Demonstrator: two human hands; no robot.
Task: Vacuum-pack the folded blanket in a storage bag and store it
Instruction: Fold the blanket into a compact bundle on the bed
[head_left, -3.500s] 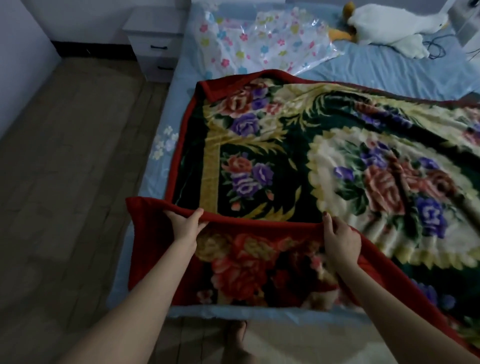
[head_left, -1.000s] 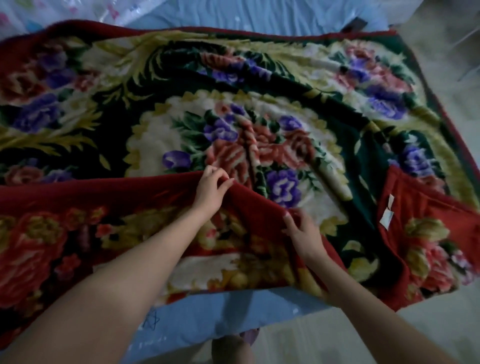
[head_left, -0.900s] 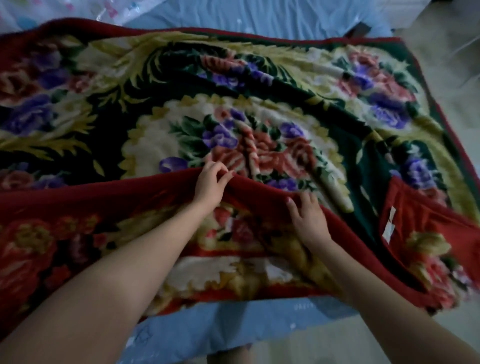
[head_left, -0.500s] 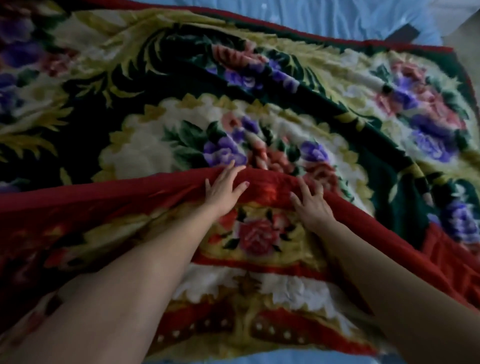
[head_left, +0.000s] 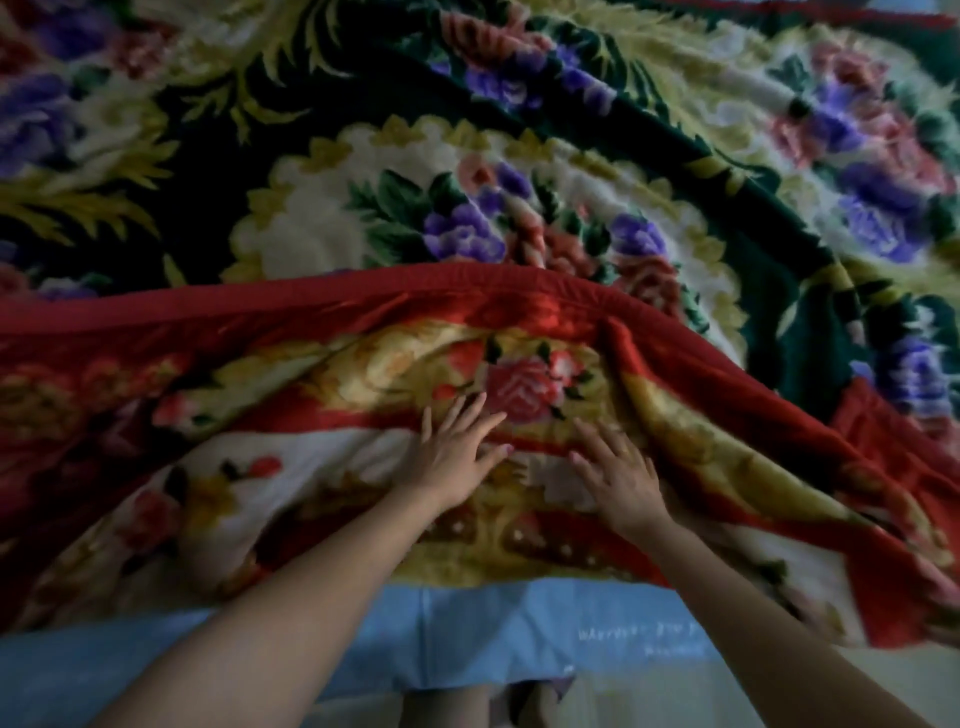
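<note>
Item: blanket (head_left: 519, 218), floral plush, dark green face with purple and pink roses, red-bordered. It lies spread over the bed (head_left: 467, 634), whose pale blue sheet shows along the near edge. We note one fold begun: the near part is turned over onto the face, showing its red-and-gold reverse, the red hem (head_left: 311, 296) running across the middle of the view.

Item: right-hand portion of the turned-over part, rumpled and sloping, not yet lying flat.

Item: our left hand (head_left: 457, 452), fingers spread wide, palm down on the turned-over part, holding nothing.

Item: our right hand (head_left: 618, 473), likewise flat with fingers splayed, just beside the left, pressing the cloth.

Status, as we judge it: early. We are smoothing a first fold. Remaining: further folds to a compact bundle, bagging, drawing out the air, storing. No storage bag is visible in this view.
</note>
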